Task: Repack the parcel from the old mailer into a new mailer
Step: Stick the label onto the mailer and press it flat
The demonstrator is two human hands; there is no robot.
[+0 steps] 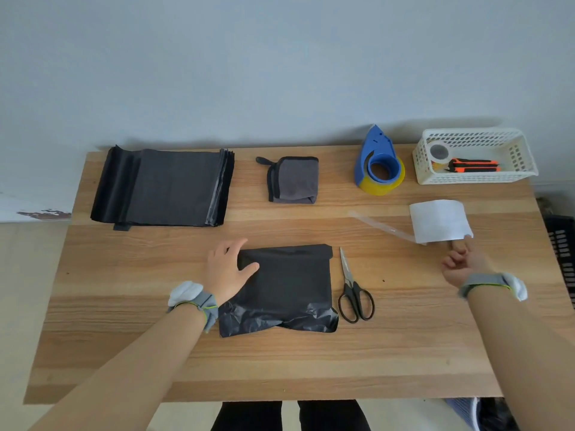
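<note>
The table (pixel 404 353) is a light wood surface that fills the lower half of the view, with a pale wall behind it.

The stack of mailers (pixel 165 188), black and flat, lies at 10 o'clock near the far edge.

The parcel (pixel 289 293), wrapped in a black mailer with its far end folded over and its near end crumpled, lies at table centre.

The basket (pixel 522 163), white plastic lattice, stands at 2 o'clock against the far edge. It holds a tape roll (pixel 438 152) at its left end and an orange and black cutter (pixel 474 165) beside that.

The cloth (pixel 294 180), grey with black trim and folded, lies at 12 o'clock from the parcel, between the stack and the dispenser.

The dispenser (pixel 378 160), blue with a yellow tape roll, stands at 1 o'clock, just left of the basket.

The label (pixel 438 220), a white sheet, is at 3 o'clock from table centre, near the basket. A clear strip (pixel 382 227) extends from its lower left corner towards 10 o'clock.

The scissors (pixel 354 290), black handled and closed, lie just beside the parcel at 3 o'clock, blades pointing to 12 o'clock.

The left hand (pixel 228 270) rests on the parcel's far left corner, fingers straight and spread, thumb on the black film.

The right hand (pixel 460 262) pinches the label's near edge, its other fingers curled.
</note>
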